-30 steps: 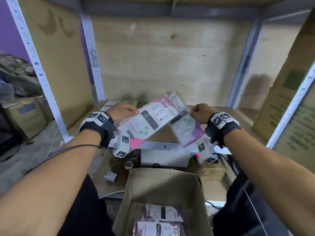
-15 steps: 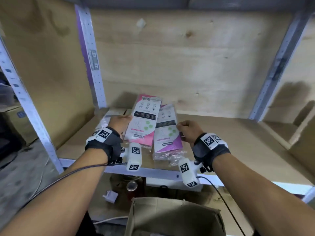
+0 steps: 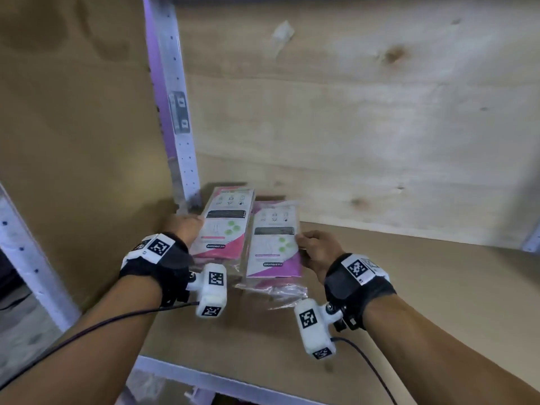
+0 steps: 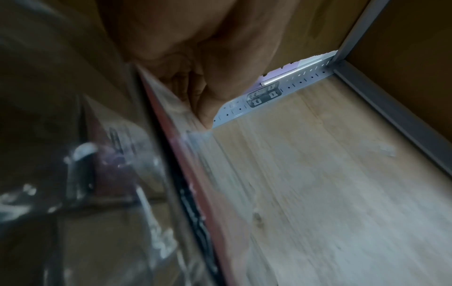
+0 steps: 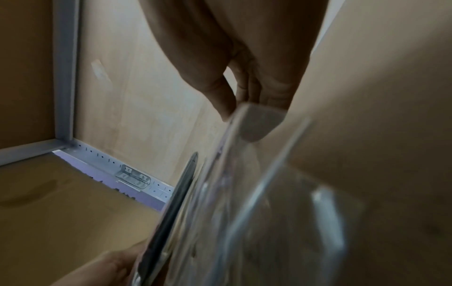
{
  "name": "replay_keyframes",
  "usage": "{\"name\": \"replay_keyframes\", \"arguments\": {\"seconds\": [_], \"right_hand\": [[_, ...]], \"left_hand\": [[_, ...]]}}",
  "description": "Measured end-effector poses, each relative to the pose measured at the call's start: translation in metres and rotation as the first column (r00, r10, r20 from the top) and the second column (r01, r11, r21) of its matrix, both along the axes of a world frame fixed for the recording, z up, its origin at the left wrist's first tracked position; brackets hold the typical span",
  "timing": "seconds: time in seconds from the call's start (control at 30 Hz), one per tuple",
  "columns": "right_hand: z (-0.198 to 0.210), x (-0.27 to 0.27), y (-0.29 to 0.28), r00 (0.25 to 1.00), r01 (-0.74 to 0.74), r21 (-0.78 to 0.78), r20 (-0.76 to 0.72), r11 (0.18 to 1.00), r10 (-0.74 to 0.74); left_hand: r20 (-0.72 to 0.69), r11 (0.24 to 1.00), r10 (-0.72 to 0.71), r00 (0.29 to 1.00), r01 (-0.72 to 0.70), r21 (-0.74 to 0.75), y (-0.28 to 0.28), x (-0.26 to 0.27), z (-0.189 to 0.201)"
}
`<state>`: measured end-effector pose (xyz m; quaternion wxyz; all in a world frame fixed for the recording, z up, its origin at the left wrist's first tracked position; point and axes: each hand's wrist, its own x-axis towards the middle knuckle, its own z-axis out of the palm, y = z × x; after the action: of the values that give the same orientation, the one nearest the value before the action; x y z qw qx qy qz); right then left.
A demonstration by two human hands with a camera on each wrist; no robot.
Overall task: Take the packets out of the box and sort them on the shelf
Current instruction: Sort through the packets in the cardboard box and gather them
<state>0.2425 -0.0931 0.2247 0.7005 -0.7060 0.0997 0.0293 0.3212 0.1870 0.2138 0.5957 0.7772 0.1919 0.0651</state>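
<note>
Left grip (image 3: 187, 226) pinching pink packet (image 3: 226, 226), right grip (image 3: 317, 249) pinching purple packet (image 3: 274, 244), both over the shelf (image 3: 409, 287). Not set down yet; box out of view.

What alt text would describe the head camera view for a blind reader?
Two hands hold flat plastic-wrapped packets side by side over a wooden shelf: left hand the pink packet, right hand the purple packet.

A plywood shelf (image 3: 394, 290) with a white metal front edge, a plywood back and a perforated metal post (image 3: 178, 118) at its back left corner. Two pink packets (image 3: 228, 229) (image 3: 274, 244) are over it near that corner, side by side.
</note>
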Motion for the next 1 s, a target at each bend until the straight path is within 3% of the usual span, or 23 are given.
{"name": "replay_keyframes", "arguments": {"seconds": [0.23,0.47,0.6,0.73,1.0], "right_hand": [[-0.016,0.042,0.02,0.997,0.013,0.029,-0.072,0.999,-0.011],[-0.024,0.06,0.03,0.996,0.002,0.027,-0.088,1.0,0.0],[-0.018,0.048,0.03,0.989,-0.102,0.035,-0.105,0.994,0.105],[-0.009,0.029,0.019,0.993,-0.115,-0.269,-0.059,0.956,0.103],[0.023,-0.052,-0.004,0.98,-0.197,-0.252,-0.044,0.947,0.192]], "left_hand": [[-0.059,0.995,0.02,0.998,-0.014,0.098,0.03,0.036,-0.015],[-0.011,0.974,-0.023,1.0,0.025,0.224,0.013,0.024,0.001],[-0.085,0.951,-0.084,0.993,0.105,0.29,0.007,0.0,0.01],[-0.115,0.907,-0.105,0.988,0.143,0.396,0.013,-0.026,0.018],[0.094,0.885,-0.232,0.968,0.17,0.435,-0.014,-0.097,0.051]]}}
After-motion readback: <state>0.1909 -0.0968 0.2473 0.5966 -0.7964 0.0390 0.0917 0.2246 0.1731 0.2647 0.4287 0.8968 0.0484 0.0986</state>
